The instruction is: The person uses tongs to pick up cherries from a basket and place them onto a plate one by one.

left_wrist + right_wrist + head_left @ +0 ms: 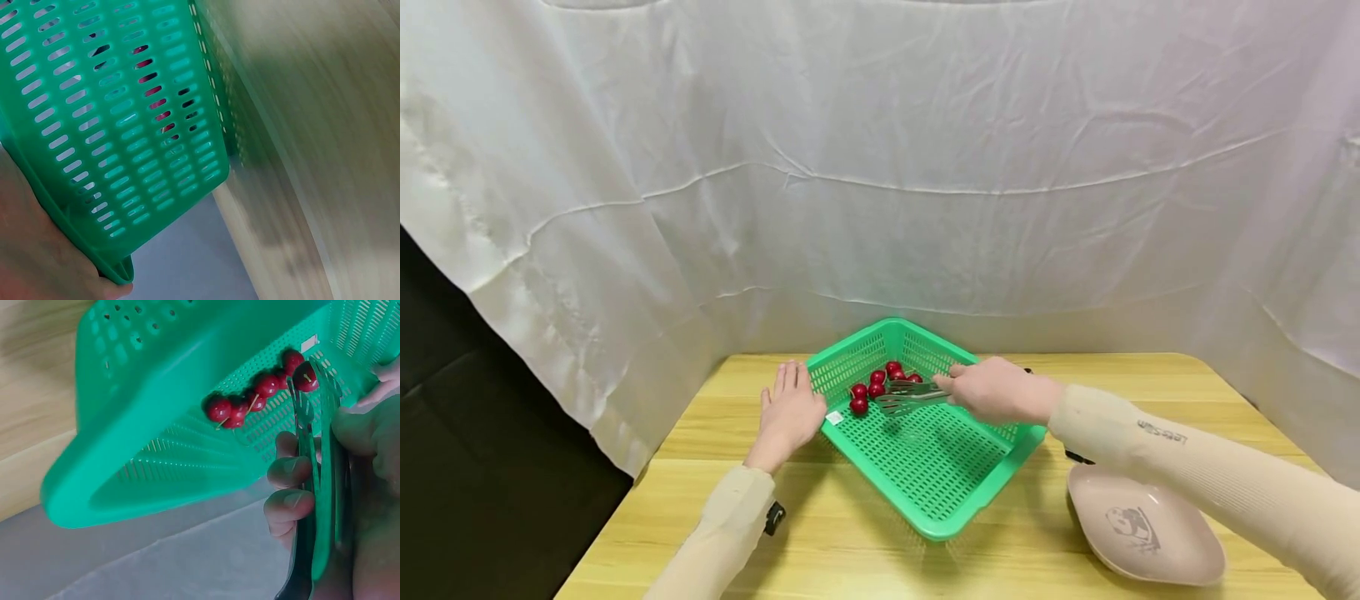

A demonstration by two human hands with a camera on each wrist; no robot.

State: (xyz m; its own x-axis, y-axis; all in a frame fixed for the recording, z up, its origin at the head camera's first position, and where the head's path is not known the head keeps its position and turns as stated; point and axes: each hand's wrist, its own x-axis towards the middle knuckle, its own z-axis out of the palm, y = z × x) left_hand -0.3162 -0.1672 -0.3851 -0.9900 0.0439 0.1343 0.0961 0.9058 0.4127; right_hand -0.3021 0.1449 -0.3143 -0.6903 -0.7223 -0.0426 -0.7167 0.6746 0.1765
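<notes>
My right hand (1000, 390) holds metal serving tongs (913, 398) over the green basket (973, 508). In the right wrist view, fingers and thumb wrap around the tongs' two arms. One dark red cherry (305, 376) shows between the slotted tips; whether they pinch it I cannot tell. Several more cherries (859, 406) lie together in the basket's far left part, some with stems. My left hand (792, 412) rests at the basket's left rim, its fingers extended. In the left wrist view, part of that hand lies along the rim beside the perforated wall (125, 137).
A pale pink dish (1157, 533) with a panda print stands on the wooden table (715, 467), at right below my right forearm. A small white label (834, 417) is inside the basket. White curtain cloth (925, 208) hangs behind the table.
</notes>
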